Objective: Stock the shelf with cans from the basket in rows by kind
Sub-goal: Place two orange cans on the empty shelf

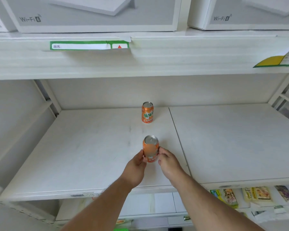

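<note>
Two orange cans stand upright on the white shelf board (90,155). The far can (147,112) stands alone near the back wall, green and white lettering facing me. The near can (150,148) stands in line in front of it, toward the shelf's front. My left hand (136,165) holds the near can's left side with the thumb against it. My right hand (168,161) holds its right side, fingers curled round the lower half. The basket is out of view.
White Wi-Fi boxes (97,14) fill the shelf above, with a green-edged label strip (88,45) on its front edge. A seam (177,139) splits the shelf into two boards. Packaged snacks (227,196) lie on the lower shelf at the right.
</note>
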Tool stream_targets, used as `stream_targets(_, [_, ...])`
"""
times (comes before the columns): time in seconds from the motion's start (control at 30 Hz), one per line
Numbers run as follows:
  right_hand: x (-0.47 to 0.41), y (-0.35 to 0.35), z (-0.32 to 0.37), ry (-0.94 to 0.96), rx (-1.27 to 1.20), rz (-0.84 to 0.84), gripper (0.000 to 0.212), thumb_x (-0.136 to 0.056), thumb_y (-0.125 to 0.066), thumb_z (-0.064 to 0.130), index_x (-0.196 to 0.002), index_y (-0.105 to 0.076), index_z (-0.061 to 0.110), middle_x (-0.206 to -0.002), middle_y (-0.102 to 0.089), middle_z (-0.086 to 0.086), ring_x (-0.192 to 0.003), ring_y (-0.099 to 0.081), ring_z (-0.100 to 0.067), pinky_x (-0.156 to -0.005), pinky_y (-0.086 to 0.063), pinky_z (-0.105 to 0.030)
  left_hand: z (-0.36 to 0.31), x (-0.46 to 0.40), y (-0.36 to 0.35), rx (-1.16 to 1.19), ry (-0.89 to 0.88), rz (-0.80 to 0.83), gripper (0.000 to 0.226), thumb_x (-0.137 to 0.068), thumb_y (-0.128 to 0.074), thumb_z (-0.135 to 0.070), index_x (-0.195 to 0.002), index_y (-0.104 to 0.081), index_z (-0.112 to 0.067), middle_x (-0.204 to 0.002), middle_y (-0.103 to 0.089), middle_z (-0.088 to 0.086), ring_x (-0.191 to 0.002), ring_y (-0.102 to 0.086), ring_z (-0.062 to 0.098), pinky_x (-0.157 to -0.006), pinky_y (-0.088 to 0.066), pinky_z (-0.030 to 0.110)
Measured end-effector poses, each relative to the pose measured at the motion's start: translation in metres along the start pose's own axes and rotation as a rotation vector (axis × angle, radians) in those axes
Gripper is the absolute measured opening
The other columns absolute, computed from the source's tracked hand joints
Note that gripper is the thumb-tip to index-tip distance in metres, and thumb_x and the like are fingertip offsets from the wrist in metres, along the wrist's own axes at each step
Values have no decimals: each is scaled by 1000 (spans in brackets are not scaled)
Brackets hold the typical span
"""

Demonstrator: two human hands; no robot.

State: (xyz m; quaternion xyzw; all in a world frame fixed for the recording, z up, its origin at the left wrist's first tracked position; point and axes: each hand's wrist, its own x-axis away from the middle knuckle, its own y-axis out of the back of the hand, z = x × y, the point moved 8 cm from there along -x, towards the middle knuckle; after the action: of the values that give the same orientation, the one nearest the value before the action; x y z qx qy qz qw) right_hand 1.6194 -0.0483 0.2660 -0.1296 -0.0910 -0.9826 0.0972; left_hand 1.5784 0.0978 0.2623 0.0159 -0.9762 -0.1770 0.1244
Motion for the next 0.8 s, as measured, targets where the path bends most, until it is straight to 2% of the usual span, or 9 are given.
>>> stream_targets(0.07, [-4,-1,1,9,-30,1,51,-101,-36,8,-130,-69,32,-123,-72,13,-117,-60,3,-95,-43,-18,-1,-8,-1,-1,-12,3,49,-105,-43,-26,-153,-38,-30,-147,-50,-14,-139,-42,7,-110,-28,21])
stream_targets(0.23, [-25,0,8,19,-31,21,50,-102,-36,10,-128,-68,37,-126,-70,15,-120,-59,2,-104,-42,-22,-4,-29,2,5,6,-10,50,-105,-42,-25,-155,-34,-29,-150,-47,-11,-141,-40,10,-115,-29,26])
stream_targets(0.33, [-38,2,15,22,-43,34,50,-103,-35,9,-130,-65,39,-124,-69,16,-113,-59,6,-98,-41,-18,-9,-44,3,-1,24,-4,50,-106,-40,-25,-155,-33,-30,-150,-47,-12,-140,-40,12,-111,-30,24])
stream_targets(0.4, [-49,3,19,23,-50,49,49,-103,-35,8,-119,-65,42,-117,-69,22,-109,-59,7,-93,-40,-15,-16,-56,5,-3,24,-9,50,-106,-40,-26,-156,-32,-29,-151,-46,-11,-141,-40,12,-110,-30,24])
stream_targets(0.47, [-62,4,23,27,-43,61,47,-103,-35,8,-111,-66,44,-117,-69,19,-111,-60,3,-96,-40,-19,-24,-67,6,-10,13,-17,50,-107,-39,-26,-156,-32,-29,-150,-46,-12,-138,-40,9,-107,-30,23])
stream_targets(0.53, [-78,4,26,38,-37,75,47,-103,-35,10,-118,-66,42,-122,-70,14,-116,-60,-1,-100,-42,-23,-32,-79,7,-6,7,-19,49,-107,-37,-23,-156,-32,-29,-147,-48,-13,-134,-41,7,-103,-30,21])
stream_targets(0.67, [-109,4,32,56,-18,89,51,-101,-36,12,-140,-62,32,-132,-68,9,-124,-59,-5,-105,-43,-26,-42,-103,11,7,1,-43,50,-107,-37,-22,-156,-30,-29,-152,-45,-11,-137,-40,10,-106,-30,22])
stream_targets(0.8, [-129,3,38,74,-12,100,51,-99,-37,12,-137,-64,31,-128,-71,8,-122,-61,-7,-102,-46,-26,-51,-122,15,2,-22,-48,47,-107,-37,-20,-152,-37,-33,-141,-51,-14,-123,-42,4,-101,-30,22])
